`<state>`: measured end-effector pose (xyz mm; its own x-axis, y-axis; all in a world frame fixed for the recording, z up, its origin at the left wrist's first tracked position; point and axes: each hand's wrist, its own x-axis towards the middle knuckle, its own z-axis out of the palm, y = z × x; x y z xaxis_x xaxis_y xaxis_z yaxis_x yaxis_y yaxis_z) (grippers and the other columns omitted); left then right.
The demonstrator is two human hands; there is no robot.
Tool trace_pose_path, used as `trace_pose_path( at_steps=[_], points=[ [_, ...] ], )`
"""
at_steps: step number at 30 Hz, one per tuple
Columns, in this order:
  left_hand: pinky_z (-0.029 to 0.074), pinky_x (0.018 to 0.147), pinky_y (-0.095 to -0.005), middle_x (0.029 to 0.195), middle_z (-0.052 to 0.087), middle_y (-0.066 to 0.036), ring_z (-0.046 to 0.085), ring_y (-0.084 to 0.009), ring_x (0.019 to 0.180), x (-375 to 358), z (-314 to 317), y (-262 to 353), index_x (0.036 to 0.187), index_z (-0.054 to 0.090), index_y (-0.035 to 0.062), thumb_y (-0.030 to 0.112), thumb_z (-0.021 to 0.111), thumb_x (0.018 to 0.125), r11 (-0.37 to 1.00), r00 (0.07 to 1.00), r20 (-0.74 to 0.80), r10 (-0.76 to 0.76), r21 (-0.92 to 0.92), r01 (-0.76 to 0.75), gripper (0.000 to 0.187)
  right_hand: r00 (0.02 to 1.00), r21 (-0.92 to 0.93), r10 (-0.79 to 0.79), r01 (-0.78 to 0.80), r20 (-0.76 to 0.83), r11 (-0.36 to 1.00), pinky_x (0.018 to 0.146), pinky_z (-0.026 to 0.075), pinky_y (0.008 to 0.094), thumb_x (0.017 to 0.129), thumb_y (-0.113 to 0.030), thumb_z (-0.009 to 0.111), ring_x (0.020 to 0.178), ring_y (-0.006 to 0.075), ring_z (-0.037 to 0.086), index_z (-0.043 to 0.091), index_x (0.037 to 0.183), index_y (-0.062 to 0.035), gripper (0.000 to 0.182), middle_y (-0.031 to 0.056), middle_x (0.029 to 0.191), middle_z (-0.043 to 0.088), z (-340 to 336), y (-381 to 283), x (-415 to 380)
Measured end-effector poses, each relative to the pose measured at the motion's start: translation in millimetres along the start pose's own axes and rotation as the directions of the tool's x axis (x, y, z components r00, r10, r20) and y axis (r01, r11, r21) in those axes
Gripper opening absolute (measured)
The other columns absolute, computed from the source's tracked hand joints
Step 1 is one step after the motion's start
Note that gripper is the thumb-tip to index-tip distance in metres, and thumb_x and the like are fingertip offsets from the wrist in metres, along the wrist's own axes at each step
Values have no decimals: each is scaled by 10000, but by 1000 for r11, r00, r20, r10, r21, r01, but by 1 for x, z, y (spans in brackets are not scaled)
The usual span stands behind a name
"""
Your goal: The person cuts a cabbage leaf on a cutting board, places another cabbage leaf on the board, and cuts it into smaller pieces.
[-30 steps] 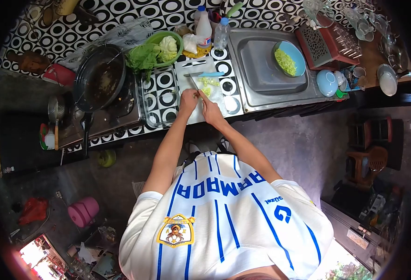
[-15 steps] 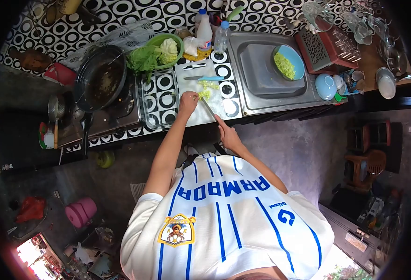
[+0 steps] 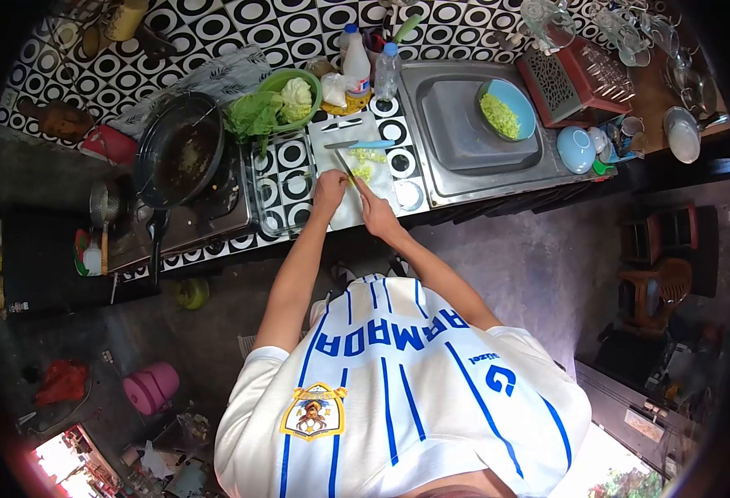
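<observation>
A knife (image 3: 345, 165) is gripped in my right hand (image 3: 375, 213), its blade pointing up and left over the white cutting board (image 3: 348, 217). My left hand (image 3: 329, 190) is closed beside the blade at the board's left part; what its fingers hold is too small to make out. Chopped green pieces (image 3: 362, 173) lie on the board just right of the blade, with more above them. A blue-handled knife (image 3: 371, 144) rests across the board farther up.
A black pan (image 3: 179, 149) sits on the stove at left. Behind the board are a green bowl (image 3: 313, 88) with leafy vegetables and bottles (image 3: 356, 65). A blue bowl (image 3: 524, 111) of chopped greens stands on the sink at right.
My right hand has moved up and left, bringing the knife closer to my left hand. The blade has shifted left of the chopped pieces. My left hand has moved slightly down.
</observation>
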<state>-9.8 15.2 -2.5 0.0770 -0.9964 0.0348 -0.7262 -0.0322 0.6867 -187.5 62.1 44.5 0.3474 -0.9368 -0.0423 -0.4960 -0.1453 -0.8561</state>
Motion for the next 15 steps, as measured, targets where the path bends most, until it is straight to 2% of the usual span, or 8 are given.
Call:
trace_pose_path(
  at_steps=[8,11,15],
  points=[
    [542,807,-478,903,698,-214,671,-408,884,1,9,-5,866,748,16,76,649,833,996,998,-40,57,70,-54,120,999,-42,-44,43,-19,998,712,474,622,1009,-116,449,739,563,610,391,1539,-155,534,363,771,628,18,7,13],
    [539,800,-479,879,692,-215,668,-408,871,0,12,-5,831,738,15,65,645,822,995,996,-61,64,82,-59,105,997,-31,-74,73,-37,997,723,474,626,1007,-113,448,741,566,610,372,1550,-177,552,359,767,628,20,11,9],
    [540,788,-475,878,694,-205,670,-396,862,0,11,-4,803,727,16,58,648,810,998,996,-76,43,48,-39,90,999,-103,39,-36,27,994,744,472,628,1019,-128,449,766,568,609,347,1561,-261,567,352,778,633,5,3,-14]
  ],
)
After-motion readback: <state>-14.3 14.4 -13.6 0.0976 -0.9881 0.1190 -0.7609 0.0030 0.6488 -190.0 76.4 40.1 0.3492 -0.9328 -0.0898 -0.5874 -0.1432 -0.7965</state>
